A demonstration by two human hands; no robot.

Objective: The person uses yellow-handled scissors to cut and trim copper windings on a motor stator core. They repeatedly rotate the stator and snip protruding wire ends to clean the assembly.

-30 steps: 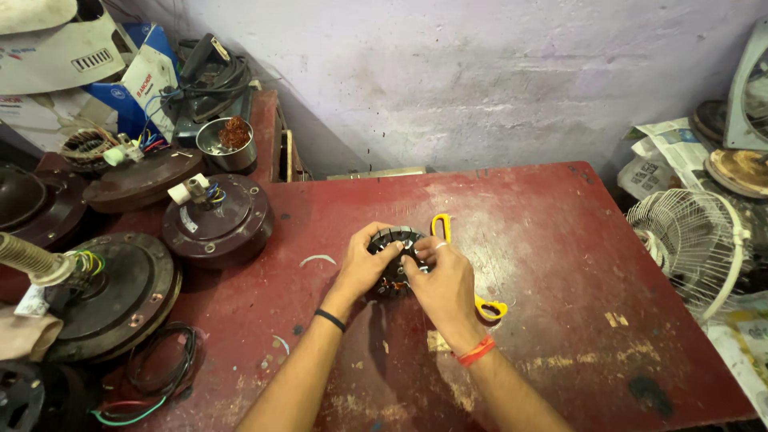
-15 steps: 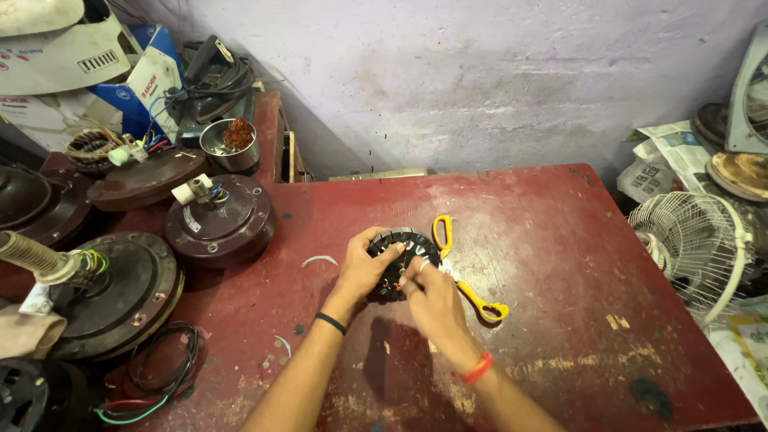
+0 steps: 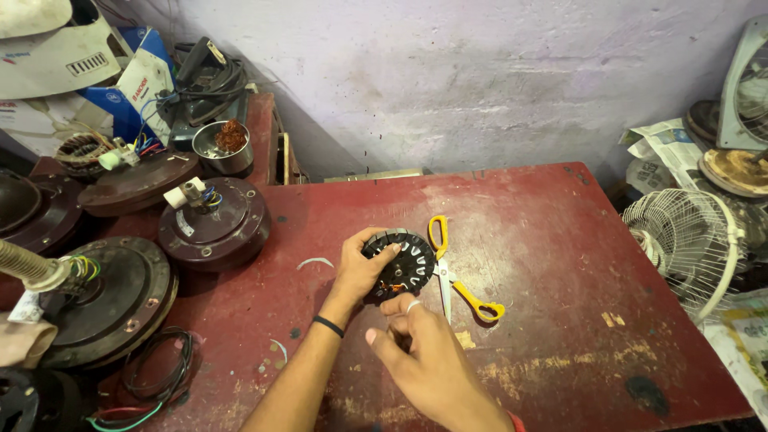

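A round black motor stator (image 3: 406, 262) with slotted rim and some copper winding lies on the red table (image 3: 544, 240). My left hand (image 3: 362, 268) grips its left side, thumb on the rim. My right hand (image 3: 424, 352) hovers just below the stator, fingers curled toward its lower edge, pinching something too small to make out. Yellow-handled scissors (image 3: 456, 276) lie right beside the stator.
Several brown ceiling fan motor housings (image 3: 212, 224) crowd the table's left side, with loose wires (image 3: 152, 376). A steel bowl (image 3: 224, 148) and boxes stand at the back left. A white fan guard (image 3: 688, 240) stands to the right. A wall is behind.
My right hand has drawn back from the stator's top toward me, below its lower edge. The left hand keeps its hold on the stator.
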